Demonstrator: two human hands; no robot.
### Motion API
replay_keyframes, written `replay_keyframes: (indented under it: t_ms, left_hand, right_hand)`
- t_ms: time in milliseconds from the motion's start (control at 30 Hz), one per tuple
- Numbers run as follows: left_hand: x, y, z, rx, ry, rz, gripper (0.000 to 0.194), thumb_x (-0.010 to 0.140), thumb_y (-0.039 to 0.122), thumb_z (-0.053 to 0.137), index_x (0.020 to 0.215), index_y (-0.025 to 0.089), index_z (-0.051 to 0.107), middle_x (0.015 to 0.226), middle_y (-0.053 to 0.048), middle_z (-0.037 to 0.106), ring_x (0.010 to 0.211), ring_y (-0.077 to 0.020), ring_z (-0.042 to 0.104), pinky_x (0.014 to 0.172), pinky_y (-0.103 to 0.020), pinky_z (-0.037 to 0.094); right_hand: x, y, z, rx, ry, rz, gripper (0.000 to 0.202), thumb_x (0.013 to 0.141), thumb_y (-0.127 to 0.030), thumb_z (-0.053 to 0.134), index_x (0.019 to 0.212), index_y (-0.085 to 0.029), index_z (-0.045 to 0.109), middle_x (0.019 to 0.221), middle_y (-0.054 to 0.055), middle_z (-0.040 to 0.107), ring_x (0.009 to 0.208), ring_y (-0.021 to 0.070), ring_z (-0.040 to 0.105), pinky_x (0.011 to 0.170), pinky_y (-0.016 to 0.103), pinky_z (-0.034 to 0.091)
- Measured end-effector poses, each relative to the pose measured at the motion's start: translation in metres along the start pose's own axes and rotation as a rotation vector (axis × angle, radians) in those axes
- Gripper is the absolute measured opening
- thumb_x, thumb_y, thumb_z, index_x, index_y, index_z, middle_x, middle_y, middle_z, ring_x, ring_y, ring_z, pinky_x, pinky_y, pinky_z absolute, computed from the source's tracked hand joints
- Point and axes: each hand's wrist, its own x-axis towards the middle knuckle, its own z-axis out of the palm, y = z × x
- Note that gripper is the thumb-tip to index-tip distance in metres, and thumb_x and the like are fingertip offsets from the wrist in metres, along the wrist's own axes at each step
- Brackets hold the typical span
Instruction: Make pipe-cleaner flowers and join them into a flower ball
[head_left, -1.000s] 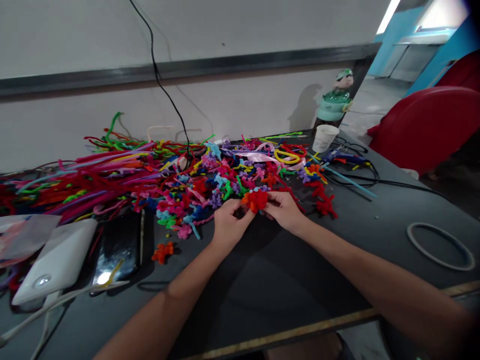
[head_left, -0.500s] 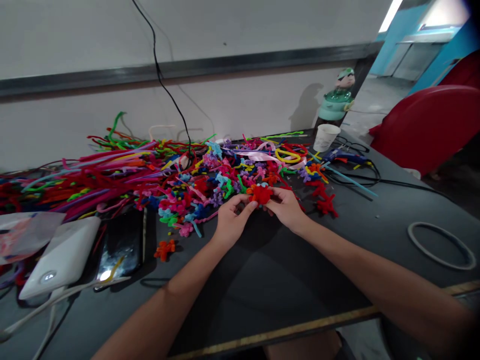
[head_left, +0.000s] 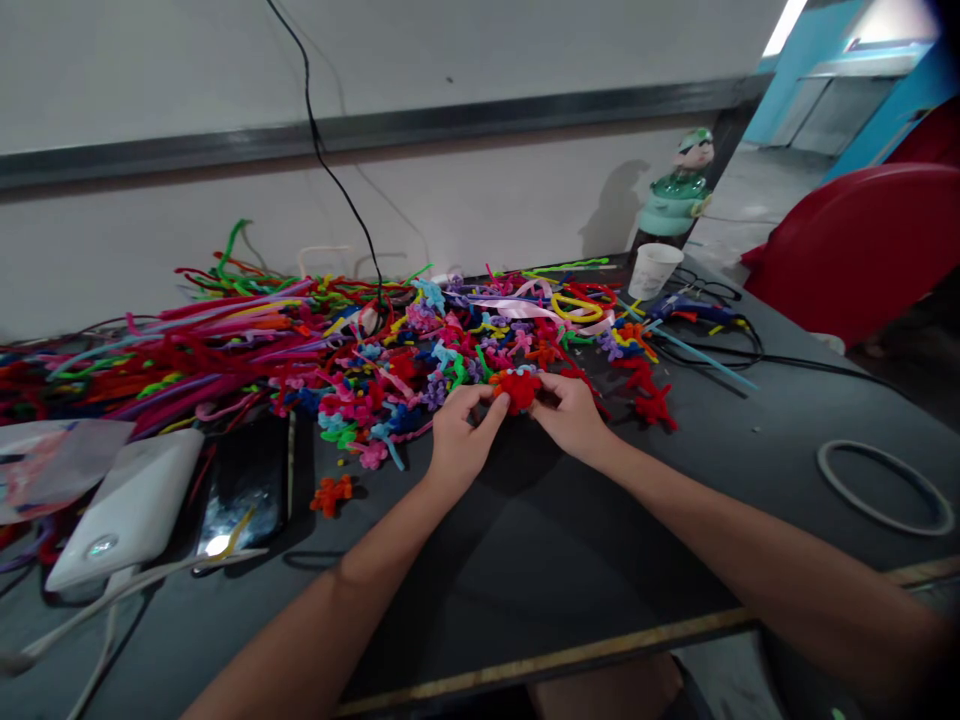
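A red pipe-cleaner flower (head_left: 518,391) with bits of orange and light blue at its edge is held above the table's middle. My left hand (head_left: 466,432) pinches its left side between thumb and fingers. On the other side, the fingers of my right hand (head_left: 568,414) are closed on its right edge; the fingertips are partly hidden behind it. Just beyond both hands lies a heap of small colourful pipe-cleaner flowers (head_left: 442,375). An orange pipe-cleaner flower (head_left: 331,495) lies alone left of my left forearm, and red ones (head_left: 651,397) lie right of my right hand.
Long pipe cleaners (head_left: 225,350) are piled at the back left. A white power bank (head_left: 127,510) and a black phone (head_left: 244,490) lie at left with cables. At right are a paper cup (head_left: 655,272), a glue gun (head_left: 694,308), a grey ring (head_left: 885,487) and a figurine (head_left: 675,195).
The red flower has shifted and turned slightly in my fingers. My right thumb has drawn back behind its right edge. Both hands stay in nearly the same place.
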Motion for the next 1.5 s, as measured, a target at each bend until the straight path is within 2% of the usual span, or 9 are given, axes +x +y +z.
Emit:
replay_keyframes:
  t_ms: [233,433,633,700,833,933,1033,1333,1500]
  left_hand:
    - [-0.001,-0.002,0.000,-0.120,-0.038,-0.020,0.024,0.083,0.038,0.053,0.081,0.017,0.065,0.075,-0.003,0.060,0.067,-0.0126,0.052,0.064,-0.025,0.043]
    - [0.000,-0.006,0.005,-0.289,-0.044,-0.147,0.024,0.081,0.038,0.055,0.096,0.019,0.061,0.090,-0.004,0.064,0.074,-0.0132,0.058,0.069,-0.025,0.047]
    - [0.003,-0.003,0.006,-0.425,-0.029,-0.215,0.030,0.076,0.037,0.062,0.100,0.019,0.063,0.088,-0.003,0.065,0.077,-0.0136,0.059,0.068,-0.024,0.047]
    - [0.005,-0.003,0.005,-0.508,-0.033,-0.286,0.027,0.074,0.039,0.065,0.091,0.017,0.066,0.079,-0.001,0.065,0.067,-0.0113,0.057,0.062,-0.023,0.044]
    - [0.009,-0.006,0.003,-0.761,-0.153,-0.447,0.028,0.068,0.041,0.071,0.070,0.014,0.065,0.061,0.001,0.057,0.055,-0.0076,0.049,0.054,-0.021,0.038]
    - [0.010,-0.004,0.001,-0.944,-0.294,-0.554,0.030,0.064,0.040,0.075,0.064,0.013,0.061,0.064,0.000,0.057,0.058,-0.0084,0.051,0.055,-0.021,0.039]
    - [0.009,-0.001,0.000,-1.018,-0.372,-0.615,0.029,0.064,0.039,0.076,0.074,0.014,0.063,0.075,-0.003,0.062,0.066,-0.0111,0.056,0.059,-0.023,0.040]
    - [0.005,-0.002,0.006,-0.989,-0.338,-0.491,0.026,0.065,0.038,0.075,0.078,0.018,0.064,0.072,0.001,0.061,0.063,-0.0087,0.052,0.061,-0.022,0.040]
    - [0.003,0.000,0.009,-1.068,-0.336,-0.503,0.028,0.064,0.039,0.076,0.076,0.016,0.067,0.072,-0.002,0.065,0.064,-0.0112,0.057,0.065,-0.025,0.042]
  right_hand:
    - [-0.002,-0.002,-0.002,0.061,-0.004,-0.048,0.019,0.071,-0.027,0.066,0.088,-0.018,0.070,0.078,0.003,0.068,0.070,0.0173,0.062,0.068,0.030,0.050]
    - [0.000,0.000,-0.006,-0.122,0.022,-0.185,0.013,0.074,-0.019,0.058,0.082,-0.019,0.070,0.079,0.003,0.068,0.073,0.0167,0.062,0.067,0.028,0.048]
    - [0.001,0.000,-0.007,-0.191,-0.081,-0.253,0.016,0.078,-0.014,0.052,0.083,-0.017,0.066,0.076,0.004,0.064,0.071,0.0157,0.060,0.066,0.026,0.046]
    - [0.002,0.000,-0.009,-0.181,-0.120,-0.223,0.013,0.078,-0.014,0.053,0.078,-0.016,0.066,0.071,0.003,0.063,0.064,0.0144,0.058,0.060,0.025,0.046]
    - [0.004,0.001,-0.013,0.010,-0.163,-0.001,0.010,0.077,-0.022,0.059,0.079,-0.016,0.065,0.059,-0.001,0.059,0.047,0.0106,0.054,0.047,0.022,0.043]
    - [0.008,0.003,-0.015,0.200,-0.165,0.081,0.015,0.072,-0.029,0.067,0.080,-0.016,0.065,0.060,-0.001,0.060,0.046,0.0098,0.054,0.046,0.022,0.044]
    - [0.010,0.003,-0.015,0.321,-0.196,0.111,0.020,0.065,-0.032,0.074,0.072,-0.016,0.065,0.059,-0.001,0.061,0.047,0.0093,0.053,0.048,0.023,0.045]
    - [0.005,0.001,-0.008,0.491,-0.174,0.149,0.026,0.060,-0.038,0.078,0.069,-0.016,0.066,0.056,-0.001,0.058,0.049,0.0091,0.051,0.048,0.023,0.043]
    - [0.002,0.006,-0.001,0.618,-0.244,0.206,0.024,0.063,-0.036,0.078,0.066,-0.016,0.065,0.054,-0.002,0.056,0.051,0.0086,0.051,0.052,0.023,0.042]
